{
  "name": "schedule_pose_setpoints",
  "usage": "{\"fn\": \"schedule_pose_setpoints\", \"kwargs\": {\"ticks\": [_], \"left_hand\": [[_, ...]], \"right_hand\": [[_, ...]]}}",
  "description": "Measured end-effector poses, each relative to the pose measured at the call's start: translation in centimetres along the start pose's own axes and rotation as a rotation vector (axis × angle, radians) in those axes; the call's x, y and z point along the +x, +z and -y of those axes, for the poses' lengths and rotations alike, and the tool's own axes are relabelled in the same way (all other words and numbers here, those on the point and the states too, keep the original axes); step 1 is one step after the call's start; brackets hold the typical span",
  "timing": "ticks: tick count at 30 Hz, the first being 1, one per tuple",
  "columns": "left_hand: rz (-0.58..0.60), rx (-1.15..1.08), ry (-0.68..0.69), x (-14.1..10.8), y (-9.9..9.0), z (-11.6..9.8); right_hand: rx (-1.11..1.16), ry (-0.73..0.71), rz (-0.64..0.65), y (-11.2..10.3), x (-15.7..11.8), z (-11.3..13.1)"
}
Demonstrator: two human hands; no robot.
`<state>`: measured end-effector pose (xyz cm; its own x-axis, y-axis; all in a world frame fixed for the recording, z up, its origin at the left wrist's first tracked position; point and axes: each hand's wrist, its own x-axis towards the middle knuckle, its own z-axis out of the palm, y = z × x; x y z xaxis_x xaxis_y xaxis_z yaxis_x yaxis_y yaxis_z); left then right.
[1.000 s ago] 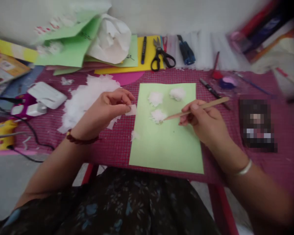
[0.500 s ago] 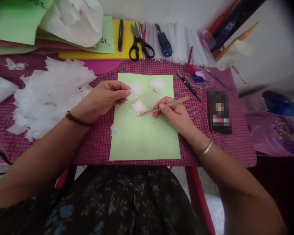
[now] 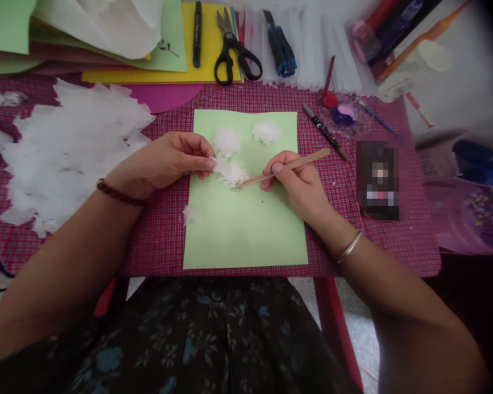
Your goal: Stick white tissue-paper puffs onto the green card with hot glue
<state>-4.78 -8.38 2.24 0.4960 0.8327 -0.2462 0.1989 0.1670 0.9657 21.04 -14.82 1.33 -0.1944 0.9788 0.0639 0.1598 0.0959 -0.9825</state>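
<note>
A light green paper sheet [image 3: 246, 235] lies in front of me with three ruffled white paper tufts on it. My left hand [image 3: 181, 158] is closed in a pinch on a white paper piece, right at the left edge of the lower tuft [image 3: 232, 174]. From the other side my right hand [image 3: 293, 178] grips a flat wooden stick [image 3: 308, 158], its tip at that tuft's lower edge. Above are the upper left tuft [image 3: 227, 141] and the upper right tuft [image 3: 266, 132]. A small loose white paper piece [image 3: 188, 215] rests on the sheet's left edge.
Left of the sheet spreads a pile of white paper pieces [image 3: 74, 153]. Scissors [image 3: 232, 52], a black marker [image 3: 197, 35] and a blue-handled cutter [image 3: 280, 46] lie behind. To the right are a pen [image 3: 325, 132], a small paint dish [image 3: 345, 116] and a phone [image 3: 380, 180].
My left hand has come down from beside the upper left tuft to the lower tuft's left edge. The stick's tip stays at the lower tuft. The camera view has shifted slightly.
</note>
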Motion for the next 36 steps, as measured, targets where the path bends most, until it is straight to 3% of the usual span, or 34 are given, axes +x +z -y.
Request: {"fn": "schedule_pose_setpoints", "kwargs": {"ticks": [10, 14, 17, 19, 24, 29, 33, 36], "left_hand": [[-0.028, 0.044, 0.029, -0.1, -0.3, 0.2], [0.096, 0.177, 0.012, -0.6, 0.0, -0.9], [0.178, 0.279, -0.04, -1.2, 1.3, -2.0], [0.141, 0.364, -0.063, -1.6, 2.5, -2.4], [-0.081, 0.516, -0.014, -1.6, 5.0, -2.3], [-0.171, 0.564, -0.017, -1.1, 5.4, -1.8], [-0.191, 0.573, -0.04, -1.1, 5.5, -1.9], [-0.202, 0.566, -0.038, -1.2, 5.7, -2.0]], "right_hand": [[-0.021, 0.009, 0.001, 0.3, 0.0, 0.1], [0.014, 0.003, -0.006, 0.2, 0.0, -0.2], [0.062, -0.003, -0.001, 0.1, 0.1, -0.3], [0.087, -0.001, -0.001, 0.1, 0.2, -0.4], [0.101, -0.014, 0.0, 0.0, 0.1, -0.3], [0.114, -0.01, -0.008, -0.3, 0.0, -0.3], [0.17, -0.024, -0.152, -0.6, -0.3, -0.5], [0.191, -0.036, -0.146, -0.5, -0.6, -0.3]]}}
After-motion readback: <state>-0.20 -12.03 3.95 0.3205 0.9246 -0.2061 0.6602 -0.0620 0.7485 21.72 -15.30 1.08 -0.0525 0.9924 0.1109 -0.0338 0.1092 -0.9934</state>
